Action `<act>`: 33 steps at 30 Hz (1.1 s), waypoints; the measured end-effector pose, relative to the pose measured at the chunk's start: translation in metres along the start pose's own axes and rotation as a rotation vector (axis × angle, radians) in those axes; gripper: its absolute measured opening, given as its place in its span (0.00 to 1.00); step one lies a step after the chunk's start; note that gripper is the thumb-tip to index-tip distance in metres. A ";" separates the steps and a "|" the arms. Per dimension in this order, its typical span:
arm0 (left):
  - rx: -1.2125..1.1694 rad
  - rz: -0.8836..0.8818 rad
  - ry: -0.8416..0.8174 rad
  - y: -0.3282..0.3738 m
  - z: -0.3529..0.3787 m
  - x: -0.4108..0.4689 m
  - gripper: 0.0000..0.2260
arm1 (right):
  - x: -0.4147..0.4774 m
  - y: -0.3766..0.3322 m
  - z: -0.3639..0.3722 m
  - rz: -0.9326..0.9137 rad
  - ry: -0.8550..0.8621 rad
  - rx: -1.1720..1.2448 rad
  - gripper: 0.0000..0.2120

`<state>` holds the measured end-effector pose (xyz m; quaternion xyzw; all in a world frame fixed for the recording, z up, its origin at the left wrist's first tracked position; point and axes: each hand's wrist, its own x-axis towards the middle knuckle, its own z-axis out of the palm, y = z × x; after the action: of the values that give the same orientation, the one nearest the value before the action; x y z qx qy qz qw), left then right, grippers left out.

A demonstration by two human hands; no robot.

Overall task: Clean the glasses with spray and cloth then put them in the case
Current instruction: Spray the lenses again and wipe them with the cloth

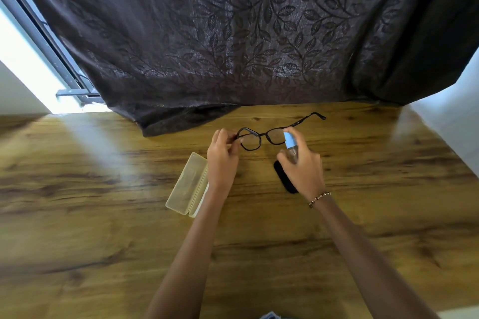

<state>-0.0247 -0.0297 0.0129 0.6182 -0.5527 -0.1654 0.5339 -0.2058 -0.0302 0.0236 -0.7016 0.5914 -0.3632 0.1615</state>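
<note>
Dark-framed glasses (261, 135) hang just above the wooden table (103, 215), temples unfolded. My left hand (223, 160) pinches the frame's left end. My right hand (302, 171) grips a small clear spray bottle with a light blue top (289, 140), its nozzle close to the right lens. A pale yellow translucent case (188, 184) lies shut on the table, left of my left wrist. A black cloth (282, 176) lies on the table, partly hidden under my right hand.
A dark leaf-patterned curtain (233, 33) hangs behind the table, its hem resting on the far edge. A bright window frame (51, 59) is at far left. A white wall (453, 124) borders the table's right side.
</note>
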 end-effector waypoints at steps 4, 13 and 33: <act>-0.003 -0.018 -0.005 -0.001 0.001 0.000 0.04 | 0.000 0.018 -0.008 0.110 0.006 0.149 0.23; 0.025 -0.023 -0.022 -0.003 0.003 -0.001 0.04 | 0.011 0.077 -0.028 0.327 0.185 0.197 0.35; -0.017 -0.048 -0.017 0.001 0.003 -0.003 0.01 | -0.016 0.057 0.009 0.356 -0.105 -0.128 0.18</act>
<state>-0.0284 -0.0280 0.0118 0.6253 -0.5408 -0.1879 0.5303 -0.2405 -0.0314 -0.0252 -0.6125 0.7189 -0.2537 0.2089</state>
